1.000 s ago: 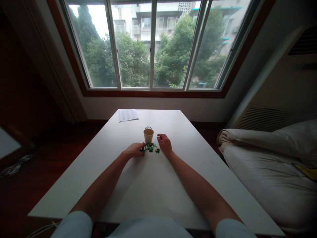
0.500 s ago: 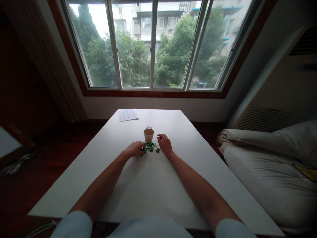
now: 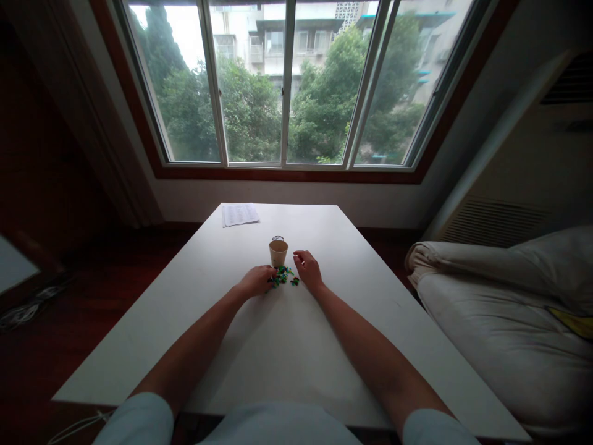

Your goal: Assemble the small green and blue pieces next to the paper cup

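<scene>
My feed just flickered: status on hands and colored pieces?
Left hand at left edge of colored pieces, grip unclear. Right hand on their right, no held item visible. Cup upright just beyond them, apparently blocking neither hand.

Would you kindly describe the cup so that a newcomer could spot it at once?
Find the white table below the window. Just beyond the small multicoloured pieces beside the left hand stands a tan, tapered cup. Unlike those pieces and the flat papers, it stands upright with an open round mouth.
</scene>
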Available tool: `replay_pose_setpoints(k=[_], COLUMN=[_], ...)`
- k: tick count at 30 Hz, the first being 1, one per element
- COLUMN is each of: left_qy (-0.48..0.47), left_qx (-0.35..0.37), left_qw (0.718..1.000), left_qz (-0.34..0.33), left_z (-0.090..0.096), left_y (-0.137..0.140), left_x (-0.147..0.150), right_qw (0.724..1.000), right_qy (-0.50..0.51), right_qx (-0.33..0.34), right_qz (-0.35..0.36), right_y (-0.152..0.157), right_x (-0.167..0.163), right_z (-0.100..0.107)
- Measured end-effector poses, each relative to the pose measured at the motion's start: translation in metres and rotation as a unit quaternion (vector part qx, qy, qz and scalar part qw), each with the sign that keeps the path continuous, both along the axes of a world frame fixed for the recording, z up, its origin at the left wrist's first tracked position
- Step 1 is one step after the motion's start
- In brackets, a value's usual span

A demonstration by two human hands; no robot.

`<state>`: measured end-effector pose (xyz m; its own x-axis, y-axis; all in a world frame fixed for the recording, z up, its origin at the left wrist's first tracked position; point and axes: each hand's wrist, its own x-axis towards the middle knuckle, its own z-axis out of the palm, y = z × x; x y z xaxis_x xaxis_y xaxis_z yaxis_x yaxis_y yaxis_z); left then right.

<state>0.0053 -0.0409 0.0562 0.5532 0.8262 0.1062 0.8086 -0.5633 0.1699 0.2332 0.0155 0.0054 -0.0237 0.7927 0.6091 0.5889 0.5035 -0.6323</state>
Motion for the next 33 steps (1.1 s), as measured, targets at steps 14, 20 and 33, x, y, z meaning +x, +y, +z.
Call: replay_pose_setpoints(k=[14, 20, 33], left_qy=[-0.036, -0.046, -0.002], left_qx=[0.034, 0.066, -0.007], left_qw=[0.998, 0.993, 0.968], left_qz=[0.046, 0.082, 0.249], left_z=[-0.012, -0.010, -0.022], left_y=[0.003, 0.003, 0.018], left_x=[0.003, -0.001, -0.020], right_qw=[1.000, 1.000, 0.999], right_qy=[-0.003, -0.005, -0.030], right_qx=[0.001, -0.003, -0.024], right_qz=[0.005, 0.003, -0.004], right_y=[0.001, 0.000, -0.001], right_x=[-0.001, -0.001, -0.002], right_z=[-0.003, -0.001, 0.000])
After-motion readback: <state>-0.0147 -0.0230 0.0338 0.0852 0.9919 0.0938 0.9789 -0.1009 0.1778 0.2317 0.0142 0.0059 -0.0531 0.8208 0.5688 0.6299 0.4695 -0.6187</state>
